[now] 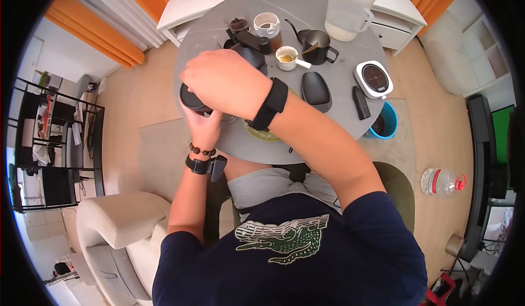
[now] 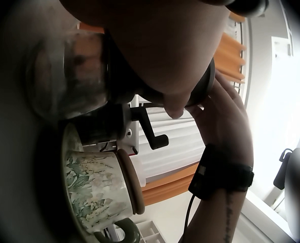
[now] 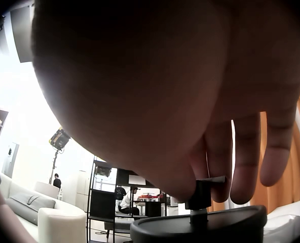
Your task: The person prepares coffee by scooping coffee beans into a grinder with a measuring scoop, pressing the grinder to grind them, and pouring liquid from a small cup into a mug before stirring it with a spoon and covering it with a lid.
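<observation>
My left hand (image 1: 203, 124) grips the side of a glass container with a black upper part (image 2: 71, 76), at the table's left edge. Its round black lid (image 3: 226, 223) has a short knob (image 3: 198, 195) in the middle. Over the lid, my right hand (image 1: 232, 79) pinches this knob between thumb and fingertips, while its other fingers hang loosely past it. From above, the right hand hides part of the lid. Beside the container, a black crank handle (image 2: 152, 134) sticks out from a dark grinder. A floral mug (image 2: 102, 185) with a wooden lid stands near the left hand.
A glass of dark coffee (image 1: 238, 23), a tall glass (image 1: 267, 27), a small white pan (image 1: 287, 58) and a black gooseneck kettle (image 1: 317, 46) stand beyond my hands. To the right are a clear pitcher (image 1: 344, 13), a white electric burner (image 1: 374, 79) and a blue bucket (image 1: 389, 123).
</observation>
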The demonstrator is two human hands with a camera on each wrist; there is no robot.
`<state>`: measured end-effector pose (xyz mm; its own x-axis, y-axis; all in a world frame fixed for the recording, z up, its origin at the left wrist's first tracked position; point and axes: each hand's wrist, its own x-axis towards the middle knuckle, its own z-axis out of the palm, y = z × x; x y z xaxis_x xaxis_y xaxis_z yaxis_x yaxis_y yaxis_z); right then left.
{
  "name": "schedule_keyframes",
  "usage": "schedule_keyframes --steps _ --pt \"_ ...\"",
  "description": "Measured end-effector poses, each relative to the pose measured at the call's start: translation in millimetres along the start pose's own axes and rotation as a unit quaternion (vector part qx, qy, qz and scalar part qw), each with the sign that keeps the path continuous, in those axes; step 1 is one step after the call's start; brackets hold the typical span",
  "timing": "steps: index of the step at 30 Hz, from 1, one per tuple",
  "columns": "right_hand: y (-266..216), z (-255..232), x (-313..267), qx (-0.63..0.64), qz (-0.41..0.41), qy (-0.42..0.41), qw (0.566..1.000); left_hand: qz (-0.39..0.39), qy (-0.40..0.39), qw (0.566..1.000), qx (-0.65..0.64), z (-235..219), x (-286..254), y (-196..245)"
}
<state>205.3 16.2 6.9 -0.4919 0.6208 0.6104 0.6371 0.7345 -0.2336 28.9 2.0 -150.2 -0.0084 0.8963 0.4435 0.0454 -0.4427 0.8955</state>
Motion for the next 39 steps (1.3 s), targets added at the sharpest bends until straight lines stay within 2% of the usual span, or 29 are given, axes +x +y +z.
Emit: schedule_keyframes --steps 10,15,19,21,26,28,29,31,34,39 --pt "-13.5 3.7 4.9 -0.021 0.064 -0.019 0.998 0.010 0.054 0.997 0.052 15.8 -1.1 20.3" --pt "-18.4 -4.9 8.4 -0.037 0.085 -0.078 0.993 0.003 0.053 0.994 0.096 13.9 -0.8 24.1" --pt "-7.5 -1.6 3.4 -0.007 0.066 -0.075 0.995 -0.023 0.034 0.999 0.013 5.9 1.7 8.9" --pt "-5.9 -4.5 -1.8 0.002 0.060 -0.036 0.998 0.000 0.031 0.999 0.010 5.2 0.8 7.7" --pt "-5.1 1.5 -7.0 0.028 0.078 -0.007 0.997 0.001 0.027 1.000 0.001 3.3 0.9 6.0" --pt "-7.3 2.9 -7.3 0.075 0.125 0.008 0.989 0.002 0.021 1.000 0.007 4.5 1.6 10.5" --pt "-7.9 5.5 -8.2 0.077 0.123 0.003 0.989 -0.009 0.019 1.000 0.000 5.4 1.6 13.3" --pt "-8.5 10.2 -9.9 0.086 0.113 0.063 0.988 -0.011 0.023 1.000 0.018 3.7 1.5 10.1" --pt "-7.1 11.3 -7.8 0.066 0.089 0.067 0.992 -0.008 0.025 0.999 0.037 1.8 1.1 6.8" --pt "-7.5 -4.8 -0.3 0.022 0.083 -0.028 0.996 -0.005 0.033 0.999 0.027 4.7 1.7 8.6"
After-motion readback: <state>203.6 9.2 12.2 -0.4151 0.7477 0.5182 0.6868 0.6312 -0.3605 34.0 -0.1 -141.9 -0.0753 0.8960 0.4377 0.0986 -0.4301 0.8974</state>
